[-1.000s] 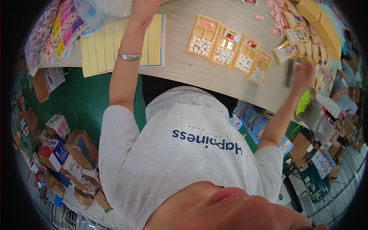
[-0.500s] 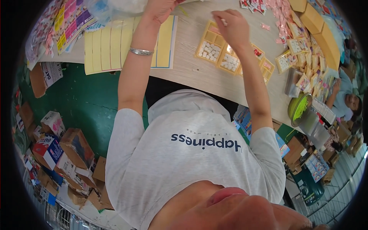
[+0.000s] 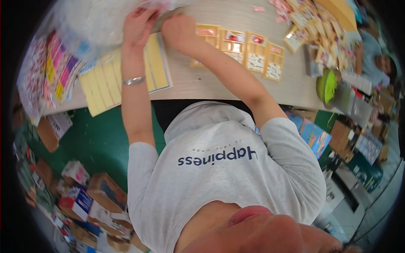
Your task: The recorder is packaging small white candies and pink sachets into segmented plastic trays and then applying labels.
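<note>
Clear plastic, a crinkled bag, lies bunched at the table's far left edge, and both hands meet at its right side. Left hand curls its fingers on the bag's edge; right hand closes beside it, touching the same edge, though what its fingers pinch is too blurred to tell. A silver bracelet rings the left wrist. Yellow sheets lie under the left forearm. Just right of the hands stands a row of tan cards with small packets. Coloured sticker sheets hang off the left edge.
</note>
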{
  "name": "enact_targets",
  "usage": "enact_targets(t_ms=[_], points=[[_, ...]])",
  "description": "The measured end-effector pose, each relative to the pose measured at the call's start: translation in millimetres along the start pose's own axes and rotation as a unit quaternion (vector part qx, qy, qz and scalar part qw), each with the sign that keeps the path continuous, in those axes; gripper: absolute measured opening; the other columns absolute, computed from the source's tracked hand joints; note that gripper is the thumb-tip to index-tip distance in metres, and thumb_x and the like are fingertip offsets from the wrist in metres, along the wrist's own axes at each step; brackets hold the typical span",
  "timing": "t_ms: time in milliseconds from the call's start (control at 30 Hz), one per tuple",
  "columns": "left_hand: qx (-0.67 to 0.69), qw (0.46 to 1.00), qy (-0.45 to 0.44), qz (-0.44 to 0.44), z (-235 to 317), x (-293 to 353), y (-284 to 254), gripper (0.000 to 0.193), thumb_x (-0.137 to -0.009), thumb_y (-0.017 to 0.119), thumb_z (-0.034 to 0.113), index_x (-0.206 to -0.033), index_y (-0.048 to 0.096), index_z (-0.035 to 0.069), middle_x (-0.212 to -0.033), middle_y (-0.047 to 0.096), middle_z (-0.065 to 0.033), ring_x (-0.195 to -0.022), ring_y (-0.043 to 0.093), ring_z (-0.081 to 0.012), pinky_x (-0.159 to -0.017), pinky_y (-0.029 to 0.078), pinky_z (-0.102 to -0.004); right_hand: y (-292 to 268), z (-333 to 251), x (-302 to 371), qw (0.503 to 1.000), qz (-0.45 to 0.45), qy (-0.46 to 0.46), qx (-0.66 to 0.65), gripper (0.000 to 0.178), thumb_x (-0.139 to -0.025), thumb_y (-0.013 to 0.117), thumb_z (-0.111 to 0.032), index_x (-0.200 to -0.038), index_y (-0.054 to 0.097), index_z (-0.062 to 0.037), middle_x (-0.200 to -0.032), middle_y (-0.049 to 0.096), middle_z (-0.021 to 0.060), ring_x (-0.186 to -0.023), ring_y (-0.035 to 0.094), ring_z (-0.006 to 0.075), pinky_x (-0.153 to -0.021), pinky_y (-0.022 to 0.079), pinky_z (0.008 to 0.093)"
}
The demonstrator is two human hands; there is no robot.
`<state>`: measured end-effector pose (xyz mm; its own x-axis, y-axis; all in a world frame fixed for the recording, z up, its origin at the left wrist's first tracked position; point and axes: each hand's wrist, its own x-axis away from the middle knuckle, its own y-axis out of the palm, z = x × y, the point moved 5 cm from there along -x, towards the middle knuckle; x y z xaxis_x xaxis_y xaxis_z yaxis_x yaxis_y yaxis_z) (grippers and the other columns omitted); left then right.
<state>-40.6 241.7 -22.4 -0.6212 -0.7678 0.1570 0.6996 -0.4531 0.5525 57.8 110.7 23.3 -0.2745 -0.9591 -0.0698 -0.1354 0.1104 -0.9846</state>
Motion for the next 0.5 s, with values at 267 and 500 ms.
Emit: enact_targets(t_ms=[267, 500], points=[[-0.34, 0.934, 0.111, 0.006, -1.1, 54.4, 77.2, 0.027, -0.093, 0.073, 0.005, -0.119, 0.069, -0.002, -0.106, 0.073, -0.0066, -0.092, 0.068, -0.0103, -0.082, 0.054, -0.022, -149.4, 280.9, 196.7, 0.951, 0.199, 0.235, 0.022, 0.023, -0.1, 0.054, -0.025, -0.108, 0.066, -0.0072, -0.101, 0.071, 0.0167, -0.095, 0.068, 0.0378, -0.078, 0.053, 0.0492], [-0.278, 0.96, -0.02, -0.013, -83.1, 78.0, 149.5, 0.02, -0.093, 0.073, 0.005, -0.112, 0.069, 0.0, -0.097, 0.072, -0.0047, -0.086, 0.068, -0.0096, -0.081, 0.056, -0.0219, -175.6, 541.9, 430.8, 0.765, 0.06, 0.584, 0.263, 0.036, -0.098, 0.053, -0.042, -0.114, 0.07, -0.0141, -0.111, 0.072, 0.0168, -0.107, 0.067, 0.0408, -0.088, 0.054, 0.053]])
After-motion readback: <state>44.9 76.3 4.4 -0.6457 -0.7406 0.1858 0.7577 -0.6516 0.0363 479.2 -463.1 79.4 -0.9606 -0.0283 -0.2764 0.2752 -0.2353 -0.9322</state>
